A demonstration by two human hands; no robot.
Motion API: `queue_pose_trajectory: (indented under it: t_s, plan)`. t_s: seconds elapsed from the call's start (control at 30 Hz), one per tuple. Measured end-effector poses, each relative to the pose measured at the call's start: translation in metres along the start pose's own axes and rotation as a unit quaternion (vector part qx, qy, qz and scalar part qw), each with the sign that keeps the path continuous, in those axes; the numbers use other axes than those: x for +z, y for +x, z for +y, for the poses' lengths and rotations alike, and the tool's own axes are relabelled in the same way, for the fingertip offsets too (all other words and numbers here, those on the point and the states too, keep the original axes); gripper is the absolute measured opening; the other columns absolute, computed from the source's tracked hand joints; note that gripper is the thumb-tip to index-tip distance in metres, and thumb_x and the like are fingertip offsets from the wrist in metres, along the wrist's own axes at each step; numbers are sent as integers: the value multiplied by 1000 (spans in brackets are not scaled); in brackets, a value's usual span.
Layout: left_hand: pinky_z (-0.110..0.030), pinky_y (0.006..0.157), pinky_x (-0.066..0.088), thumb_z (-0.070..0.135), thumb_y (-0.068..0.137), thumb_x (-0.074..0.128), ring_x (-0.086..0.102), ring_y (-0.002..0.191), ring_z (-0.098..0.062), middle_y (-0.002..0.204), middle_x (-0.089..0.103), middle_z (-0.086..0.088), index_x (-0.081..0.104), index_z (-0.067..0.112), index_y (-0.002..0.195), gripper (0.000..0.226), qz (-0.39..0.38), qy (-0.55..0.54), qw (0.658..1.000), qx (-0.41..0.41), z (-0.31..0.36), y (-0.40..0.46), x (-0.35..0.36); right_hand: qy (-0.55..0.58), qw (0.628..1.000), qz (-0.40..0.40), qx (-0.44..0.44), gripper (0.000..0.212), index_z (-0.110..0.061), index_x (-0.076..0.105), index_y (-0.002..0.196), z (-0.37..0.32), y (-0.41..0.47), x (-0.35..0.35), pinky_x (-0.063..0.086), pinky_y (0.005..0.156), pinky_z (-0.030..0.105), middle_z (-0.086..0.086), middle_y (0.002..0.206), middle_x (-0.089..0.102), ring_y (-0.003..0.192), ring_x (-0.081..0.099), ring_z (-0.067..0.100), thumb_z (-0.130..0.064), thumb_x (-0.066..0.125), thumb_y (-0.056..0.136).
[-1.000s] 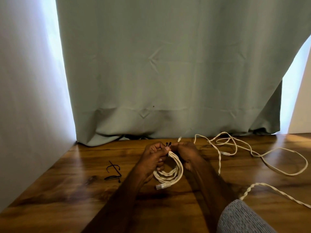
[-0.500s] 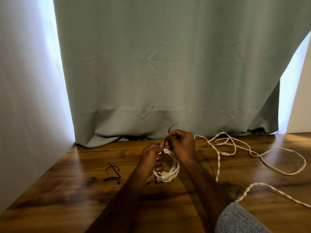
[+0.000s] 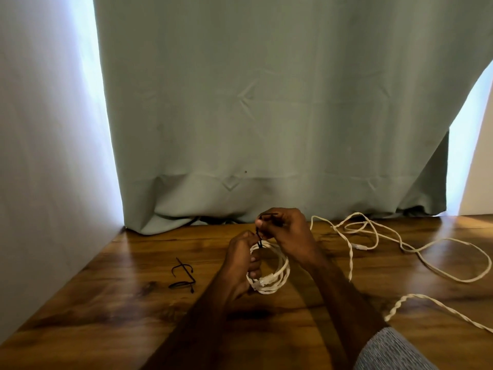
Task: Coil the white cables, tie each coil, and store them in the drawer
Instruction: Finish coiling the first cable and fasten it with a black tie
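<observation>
Wooden worktop [image 3: 133,311] before a curtain [image 3: 266,102]: spare ties [image 3: 183,275] lie left of the coil [image 3: 269,279], which the left hand [image 3: 241,259] grips while the right hand [image 3: 286,229] pinches a black tie [image 3: 259,237] at its top. Tying seems underway; next, cinch it snug, then coil the loose cable [image 3: 400,244] right of the coil.

Dark wooden tabletop [image 3: 112,313], glossy. At left, black ties [image 3: 183,275], perhaps two or three. At right, loose white cables [image 3: 416,249] sprawled in loops; curtain hem [image 3: 186,222] resting along far edge.

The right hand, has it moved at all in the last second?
Yes. The right hand has risen toward the curtain hem, pulling the black tie up from the coil.
</observation>
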State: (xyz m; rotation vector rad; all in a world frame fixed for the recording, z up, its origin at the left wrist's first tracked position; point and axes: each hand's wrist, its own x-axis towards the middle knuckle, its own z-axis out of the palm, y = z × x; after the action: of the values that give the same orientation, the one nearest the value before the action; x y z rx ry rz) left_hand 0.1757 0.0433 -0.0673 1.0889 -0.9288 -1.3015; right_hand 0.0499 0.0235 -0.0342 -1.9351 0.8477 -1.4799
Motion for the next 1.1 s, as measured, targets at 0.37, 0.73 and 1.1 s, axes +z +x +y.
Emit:
queue_pose_trajectory:
  t_s: [0.37, 0.73, 1.1]
  plan:
    - [-20, 41, 19, 20, 94, 44, 30, 43, -13, 62, 47, -9, 67, 6, 93, 27, 26, -38, 999, -16, 0, 3, 1, 64, 994, -91, 4, 8, -6, 80, 92, 4, -6, -7, 58, 75, 30, 9, 87, 78, 83, 75, 24, -4, 76, 85]
    - [-13, 34, 22, 9, 100, 46, 33, 34, -8, 47, 43, 0, 52, 7, 77, 24, -17, -51, 997, 55, 8, 7, -14, -2, 987, -157, -20, 17, -25, 83, 82, 11, -14, 1, 51, 93, 25, 1, 116, 58, 115, 58, 14, -15, 90, 71]
    - [-15, 33, 30, 18, 101, 54, 42, 37, -11, 54, 48, -7, 55, 4, 79, 26, -17, -24, 991, 128, 3, 11, -18, 275, 945, -136, 114, 14, 7, 63, 93, 7, -25, 11, 63, 71, 43, 19, 86, 69, 74, 73, 34, 12, 69, 81]
